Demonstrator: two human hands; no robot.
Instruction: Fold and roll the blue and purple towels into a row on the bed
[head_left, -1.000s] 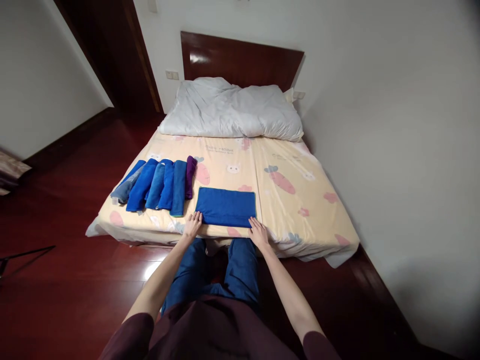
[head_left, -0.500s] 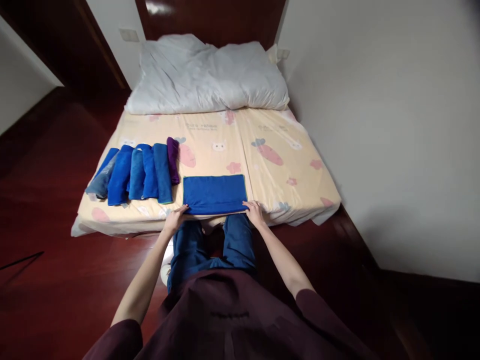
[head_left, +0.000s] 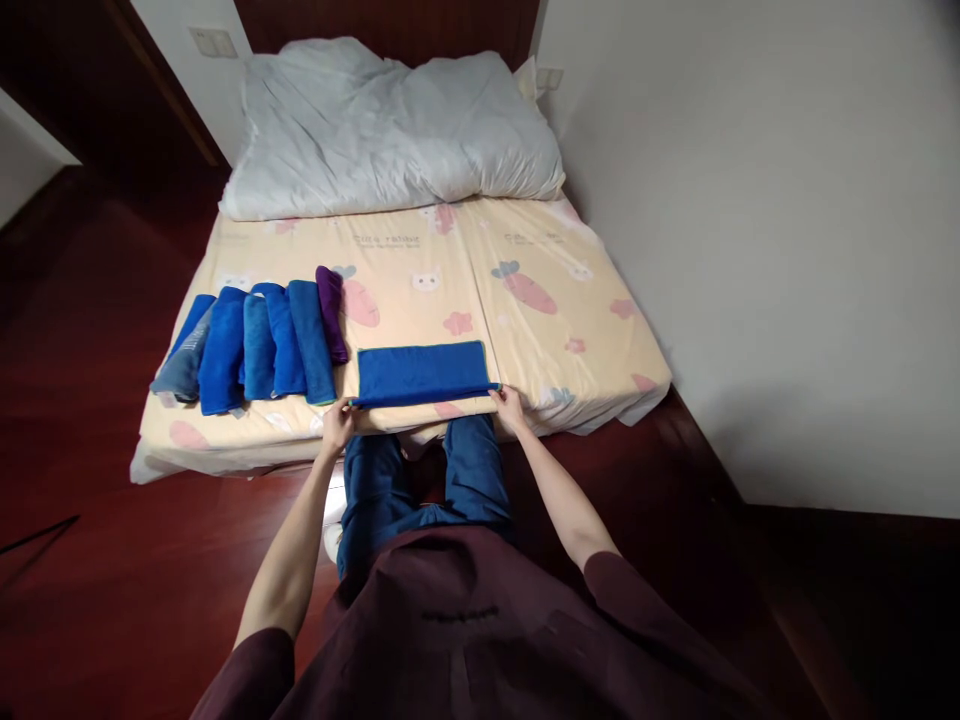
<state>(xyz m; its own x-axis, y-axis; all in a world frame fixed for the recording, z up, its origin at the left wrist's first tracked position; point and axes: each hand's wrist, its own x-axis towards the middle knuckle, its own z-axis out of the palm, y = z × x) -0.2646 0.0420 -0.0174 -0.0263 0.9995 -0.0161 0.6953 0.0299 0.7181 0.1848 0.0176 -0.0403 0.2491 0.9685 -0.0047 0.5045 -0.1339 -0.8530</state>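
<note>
A blue towel (head_left: 421, 373) lies as a narrow strip along the front of the bed, its near edge folded over. My left hand (head_left: 338, 424) pinches the near left corner between closed fingers. At the near right corner, my right hand (head_left: 510, 406) holds the edge in the same way. To the left, several rolled blue towels (head_left: 223, 350) lie side by side, with a purple rolled towel (head_left: 331, 313) at their right end.
The bed (head_left: 600, 330) has a yellow patterned sheet. A white quilt (head_left: 397, 135) is bunched against the dark headboard (head_left: 390, 25). A pale wall (head_left: 735, 250) runs along the right side, and the floor (head_left: 82, 400) is dark red.
The near edge of the blue towel has moved away from me, so the strip is narrower. Both hands have moved with it. The camera view has shifted slightly.
</note>
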